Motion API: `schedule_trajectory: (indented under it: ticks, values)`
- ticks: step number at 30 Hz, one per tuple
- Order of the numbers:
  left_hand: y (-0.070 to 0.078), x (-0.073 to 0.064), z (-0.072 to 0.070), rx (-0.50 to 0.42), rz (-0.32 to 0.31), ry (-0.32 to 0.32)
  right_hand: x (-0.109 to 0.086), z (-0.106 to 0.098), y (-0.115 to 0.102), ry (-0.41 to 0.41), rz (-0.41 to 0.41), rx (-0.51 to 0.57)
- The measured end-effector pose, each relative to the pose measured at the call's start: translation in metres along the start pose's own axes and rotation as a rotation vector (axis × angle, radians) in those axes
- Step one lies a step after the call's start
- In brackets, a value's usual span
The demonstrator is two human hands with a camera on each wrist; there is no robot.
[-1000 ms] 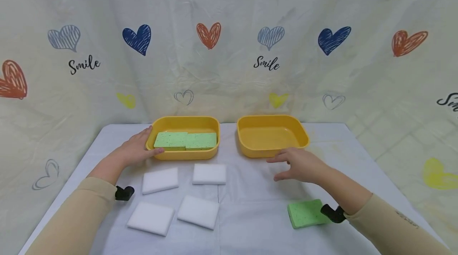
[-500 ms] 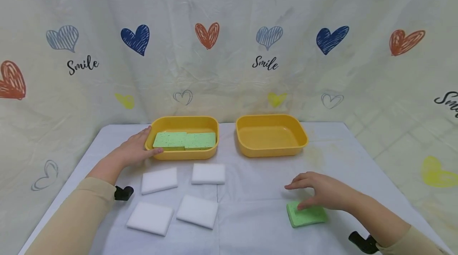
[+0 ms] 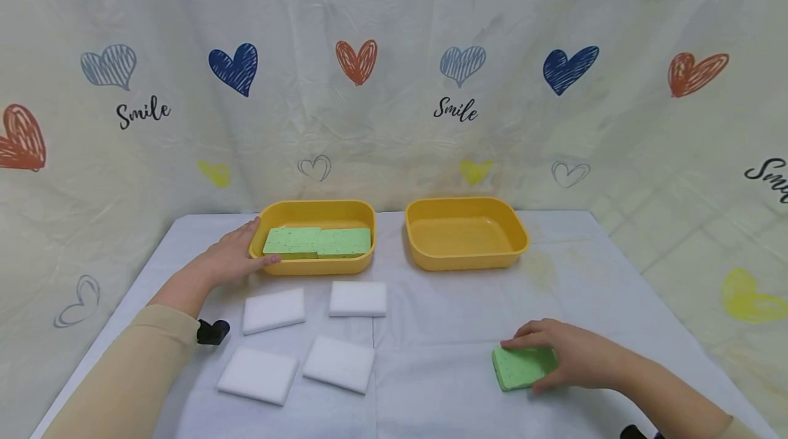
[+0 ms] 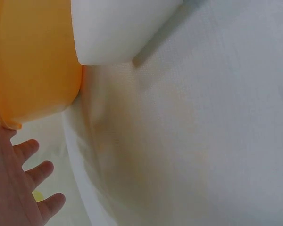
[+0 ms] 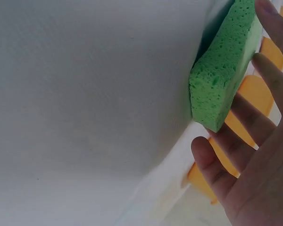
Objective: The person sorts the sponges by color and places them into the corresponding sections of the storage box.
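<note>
My right hand spans a green sponge lying on the white-covered table, thumb at its near edge and fingers over its far edge. The right wrist view shows the pitted side of this sponge, with fingertips against its face. On the left, my left hand rests at the left end of a yellow tray, thumb on the front wall. Its other fingers look straight and spread beside the tray wall in the left wrist view. Two green sponges lie side by side inside that tray.
Several white sponge pads lie flat on the table in front of the left tray. A second yellow tray, with nothing in it, stands at the back right. Behind the table hangs a pale curtain printed with hearts.
My right hand has come back from near the right tray, moving down and toward me onto the green sponge, and its fingers now close around it. My left hand has stayed on its tray.
</note>
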State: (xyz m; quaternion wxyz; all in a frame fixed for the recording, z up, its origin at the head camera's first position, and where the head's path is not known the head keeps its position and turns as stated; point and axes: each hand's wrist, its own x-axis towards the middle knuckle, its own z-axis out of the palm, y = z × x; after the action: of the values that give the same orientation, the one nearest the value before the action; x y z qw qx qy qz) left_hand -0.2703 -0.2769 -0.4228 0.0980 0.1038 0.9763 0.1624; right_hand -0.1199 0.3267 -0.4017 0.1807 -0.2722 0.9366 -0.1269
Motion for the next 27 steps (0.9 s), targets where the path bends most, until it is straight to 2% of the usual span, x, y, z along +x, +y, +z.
schedule_trajectory:
  ticks: [10,19,27]
  values:
    - [0.002,0.0,-0.001,-0.009,-0.014,-0.011,-0.003,0.004,0.005,-0.004,0.016,-0.029]
    - [0.005,-0.002,-0.003,-0.014,-0.021,-0.016,0.0,-0.001,0.003,0.083,-0.052,-0.109]
    - [0.005,-0.001,-0.003,-0.021,-0.027,-0.019,0.01,-0.012,0.001,0.143,-0.063,-0.121]
